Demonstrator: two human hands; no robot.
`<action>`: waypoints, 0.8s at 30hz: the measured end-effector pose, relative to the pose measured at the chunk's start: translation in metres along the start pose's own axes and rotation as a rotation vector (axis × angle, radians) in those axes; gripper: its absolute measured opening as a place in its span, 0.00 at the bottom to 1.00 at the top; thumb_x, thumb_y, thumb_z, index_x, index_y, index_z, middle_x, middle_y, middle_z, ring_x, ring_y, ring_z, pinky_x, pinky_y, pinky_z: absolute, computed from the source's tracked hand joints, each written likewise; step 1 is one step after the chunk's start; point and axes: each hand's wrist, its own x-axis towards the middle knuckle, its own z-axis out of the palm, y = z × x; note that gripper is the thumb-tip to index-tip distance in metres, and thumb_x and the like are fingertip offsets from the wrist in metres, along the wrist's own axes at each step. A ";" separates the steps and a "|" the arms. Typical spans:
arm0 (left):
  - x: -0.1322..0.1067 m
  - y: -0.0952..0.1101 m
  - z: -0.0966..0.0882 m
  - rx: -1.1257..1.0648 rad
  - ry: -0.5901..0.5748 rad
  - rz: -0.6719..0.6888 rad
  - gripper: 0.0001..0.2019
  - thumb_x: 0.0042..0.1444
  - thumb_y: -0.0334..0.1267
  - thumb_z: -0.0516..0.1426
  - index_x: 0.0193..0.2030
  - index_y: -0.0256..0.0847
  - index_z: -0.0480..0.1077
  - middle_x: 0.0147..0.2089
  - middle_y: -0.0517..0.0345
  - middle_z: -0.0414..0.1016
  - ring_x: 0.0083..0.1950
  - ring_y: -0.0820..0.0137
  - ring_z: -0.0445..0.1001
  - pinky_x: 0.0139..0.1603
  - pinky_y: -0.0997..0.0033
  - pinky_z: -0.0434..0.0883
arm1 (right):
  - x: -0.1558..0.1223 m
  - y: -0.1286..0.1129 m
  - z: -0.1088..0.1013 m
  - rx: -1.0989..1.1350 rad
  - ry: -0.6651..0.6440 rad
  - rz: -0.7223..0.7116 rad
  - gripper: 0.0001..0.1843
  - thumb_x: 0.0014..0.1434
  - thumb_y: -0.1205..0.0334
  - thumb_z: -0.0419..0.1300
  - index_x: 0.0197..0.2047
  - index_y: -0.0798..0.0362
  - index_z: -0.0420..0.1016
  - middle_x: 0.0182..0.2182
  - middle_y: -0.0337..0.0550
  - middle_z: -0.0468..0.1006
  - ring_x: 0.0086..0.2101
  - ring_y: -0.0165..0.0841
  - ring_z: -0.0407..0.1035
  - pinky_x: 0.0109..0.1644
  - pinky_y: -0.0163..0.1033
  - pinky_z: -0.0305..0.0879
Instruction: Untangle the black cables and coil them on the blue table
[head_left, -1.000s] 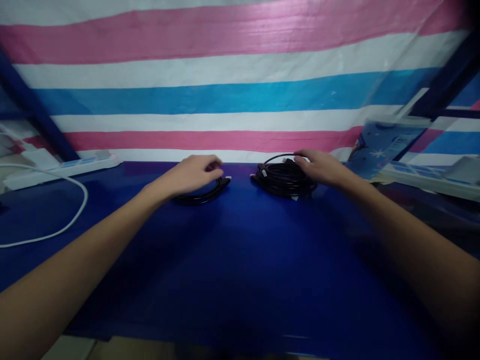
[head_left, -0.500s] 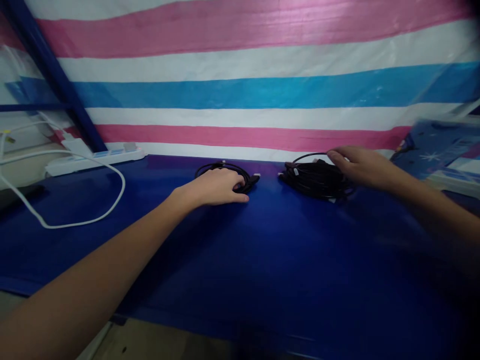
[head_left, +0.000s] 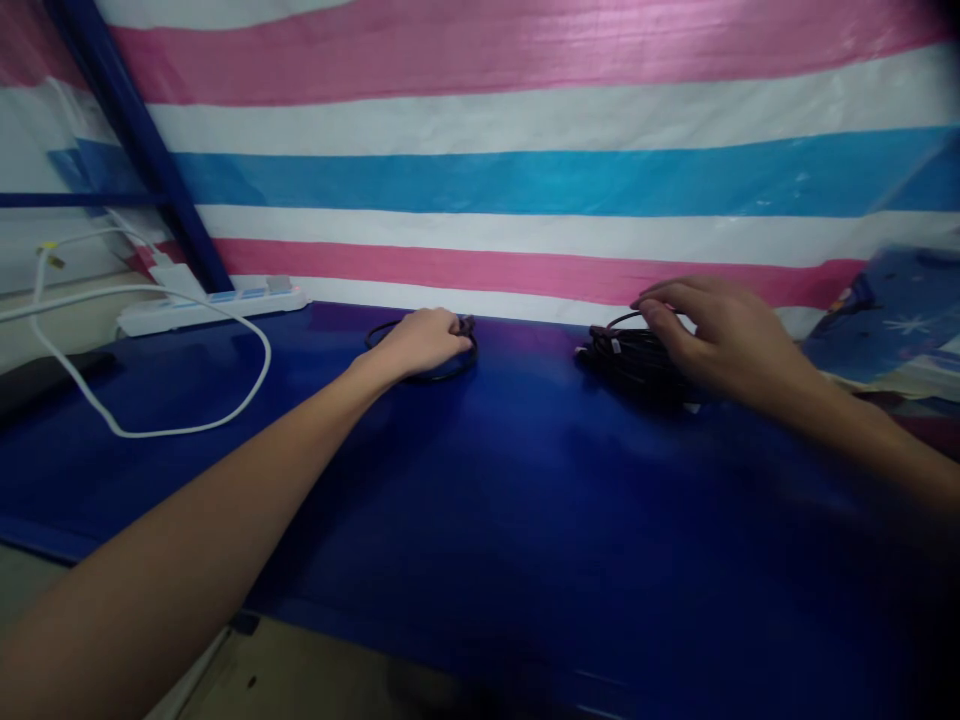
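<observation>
Thin black cable coiled in a flat loop (head_left: 390, 332) lies at the back of our glossy blue worktop (head_left: 525, 500), under our left hand (head_left: 427, 342), fingers curled down on it. Our right hand (head_left: 720, 335) arches over a thicker, tangled black cable bundle (head_left: 626, 352), fingers bent and slightly apart, touching its top.

This looks like a makeshift work stall or small workshop bench rather than a home room. A glossy blue table (head_left: 525, 500) stands against a striped pink, white and blue woven tarp (head_left: 525, 170) hung as a wall on a dark blue metal frame (head_left: 142, 150). A white power strip (head_left: 214, 305) with a white cable (head_left: 187, 425) lies at the back left, and coiled black cables (head_left: 634, 355) sit on the tabletop.
</observation>
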 end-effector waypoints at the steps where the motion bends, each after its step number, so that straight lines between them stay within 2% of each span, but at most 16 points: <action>1: 0.002 -0.007 -0.003 0.016 0.075 -0.032 0.15 0.54 0.48 0.50 0.27 0.40 0.67 0.29 0.48 0.71 0.30 0.63 0.67 0.30 0.64 0.57 | 0.000 -0.001 0.000 0.004 0.010 -0.003 0.23 0.64 0.55 0.42 0.39 0.59 0.74 0.41 0.62 0.77 0.43 0.49 0.70 0.46 0.49 0.61; 4: 0.004 -0.025 -0.016 -0.003 0.311 -0.177 0.14 0.57 0.46 0.47 0.28 0.40 0.66 0.28 0.49 0.68 0.30 0.65 0.64 0.30 0.64 0.55 | -0.001 -0.001 -0.001 0.020 0.031 0.002 0.23 0.64 0.55 0.42 0.39 0.59 0.74 0.41 0.62 0.77 0.44 0.50 0.70 0.46 0.49 0.61; 6: 0.004 -0.029 -0.029 -0.131 0.474 -0.249 0.14 0.57 0.45 0.48 0.25 0.41 0.62 0.24 0.54 0.63 0.28 0.69 0.60 0.29 0.65 0.53 | -0.002 -0.001 -0.003 0.036 0.041 0.014 0.22 0.64 0.56 0.42 0.38 0.59 0.74 0.41 0.62 0.77 0.43 0.50 0.70 0.45 0.49 0.61; 9: -0.001 -0.020 -0.048 -0.556 0.703 -0.238 0.14 0.57 0.45 0.51 0.24 0.42 0.58 0.20 0.62 0.54 0.24 0.75 0.52 0.25 0.69 0.50 | -0.002 -0.008 -0.005 0.080 0.034 0.060 0.20 0.62 0.56 0.45 0.38 0.58 0.74 0.40 0.59 0.78 0.40 0.48 0.71 0.42 0.47 0.62; 11: -0.006 -0.008 -0.058 -0.915 0.750 -0.186 0.14 0.57 0.44 0.51 0.24 0.42 0.56 0.18 0.65 0.46 0.21 0.77 0.45 0.22 0.70 0.46 | -0.002 -0.017 -0.004 0.189 -0.030 0.115 0.17 0.61 0.55 0.47 0.38 0.56 0.74 0.37 0.55 0.79 0.37 0.44 0.71 0.40 0.46 0.62; 14: -0.013 0.012 -0.062 -1.274 0.634 -0.098 0.16 0.61 0.46 0.46 0.23 0.44 0.55 0.15 0.67 0.38 0.17 0.77 0.38 0.19 0.70 0.44 | -0.003 -0.038 0.001 0.540 -0.191 0.225 0.15 0.60 0.53 0.51 0.40 0.54 0.72 0.36 0.49 0.79 0.37 0.40 0.72 0.41 0.44 0.65; 16: -0.015 0.022 -0.056 -1.319 0.515 -0.058 0.20 0.61 0.53 0.43 0.24 0.44 0.58 0.13 0.68 0.38 0.15 0.77 0.38 0.18 0.70 0.44 | -0.005 -0.054 0.005 0.803 -0.323 0.323 0.17 0.61 0.50 0.52 0.45 0.53 0.69 0.39 0.49 0.78 0.39 0.39 0.73 0.43 0.43 0.67; 18: -0.016 0.029 -0.045 -1.296 0.433 -0.048 0.22 0.59 0.59 0.42 0.26 0.45 0.60 0.13 0.70 0.38 0.14 0.78 0.39 0.17 0.71 0.44 | -0.007 -0.067 0.006 0.966 -0.464 0.398 0.22 0.61 0.47 0.51 0.53 0.52 0.64 0.42 0.49 0.77 0.39 0.37 0.73 0.44 0.43 0.68; 21: -0.013 0.035 -0.027 -1.326 0.351 -0.093 0.20 0.59 0.56 0.47 0.25 0.43 0.56 0.14 0.71 0.38 0.15 0.79 0.40 0.17 0.73 0.45 | -0.011 -0.077 0.006 0.942 -0.601 0.331 0.25 0.60 0.46 0.53 0.56 0.50 0.61 0.43 0.47 0.76 0.39 0.37 0.72 0.42 0.42 0.68; 24: -0.010 0.033 -0.016 -1.335 0.199 -0.198 0.20 0.57 0.50 0.52 0.22 0.43 0.49 0.14 0.70 0.39 0.16 0.80 0.39 0.17 0.75 0.46 | -0.016 -0.074 0.008 0.642 -0.551 0.076 0.15 0.61 0.54 0.53 0.47 0.52 0.69 0.38 0.47 0.75 0.37 0.38 0.69 0.41 0.42 0.65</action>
